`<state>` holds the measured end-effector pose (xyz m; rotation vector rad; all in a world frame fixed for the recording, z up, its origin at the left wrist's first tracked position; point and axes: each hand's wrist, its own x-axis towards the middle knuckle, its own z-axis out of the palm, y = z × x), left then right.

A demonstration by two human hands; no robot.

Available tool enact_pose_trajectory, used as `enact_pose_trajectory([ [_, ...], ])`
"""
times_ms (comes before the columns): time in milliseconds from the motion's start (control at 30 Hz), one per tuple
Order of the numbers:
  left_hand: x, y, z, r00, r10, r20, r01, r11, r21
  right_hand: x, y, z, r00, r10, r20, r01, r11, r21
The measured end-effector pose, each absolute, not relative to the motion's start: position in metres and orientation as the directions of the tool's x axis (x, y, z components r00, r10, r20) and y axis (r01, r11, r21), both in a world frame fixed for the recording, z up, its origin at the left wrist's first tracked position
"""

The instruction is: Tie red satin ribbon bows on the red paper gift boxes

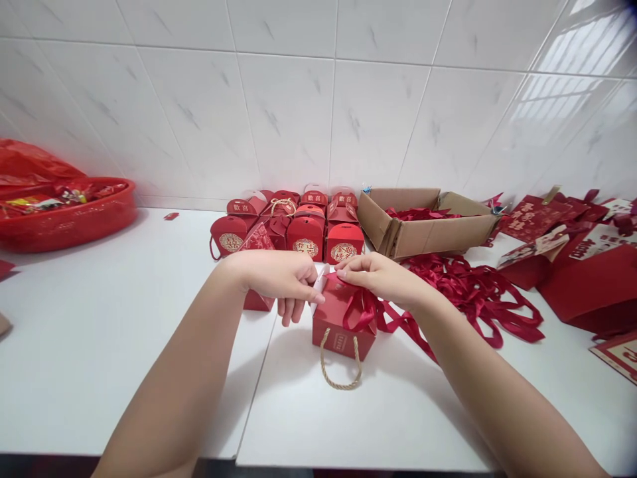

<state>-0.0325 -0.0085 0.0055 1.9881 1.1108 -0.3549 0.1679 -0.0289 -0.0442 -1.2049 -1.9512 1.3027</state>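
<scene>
A small red gift box with a twisted cord handle sits on the white table before me. My left hand is at the box's left edge, fingers curled and thumb against a pale flap. Above the lid, my right hand pinches a dark red ribbon, which loops over the box and trails off to the right. The ribbon's far end under the fingers is partly hidden. Behind my left hand, another red box is mostly covered.
Several closed red boxes stand in rows near the tiled wall. Right of them is an open cardboard box with red ribbon inside; a ribbon heap lies in front. Red bags fill the far right. A red basin stands left.
</scene>
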Motion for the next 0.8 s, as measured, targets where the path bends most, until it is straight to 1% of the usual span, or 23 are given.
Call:
enact_pose_trajectory([
  [167, -0.032, -0.01, 0.006, 0.59, 0.573, -0.57, 0.795, -0.286, 0.535, 0.168, -0.029, -0.045, -0.475, 0.875, -0.094, 0.416, 0.129, -0.9],
  [333, -0.033, -0.008, 0.003, 0.582, 0.575, -0.575, 0.797, -0.264, 0.543, 0.166, -0.03, -0.045, -0.471, 0.877, -0.098, 0.385, 0.105, -0.917],
  [533, -0.032, -0.009, 0.004, 0.591, 0.57, -0.57, 0.796, -0.298, 0.528, 0.16, -0.031, -0.047, -0.477, 0.871, -0.116, 0.344, 0.063, -0.937],
  [667, -0.038, -0.011, 0.009, 0.556, 0.609, -0.565, 0.814, -0.261, 0.52, 0.158, -0.033, -0.048, -0.496, 0.865, -0.079, 0.339, 0.109, -0.935],
  [800, -0.043, -0.009, 0.01, 0.545, 0.672, -0.501, 0.797, -0.23, 0.558, 0.158, -0.033, -0.049, -0.509, 0.859, -0.056, 0.327, 0.133, -0.936],
])
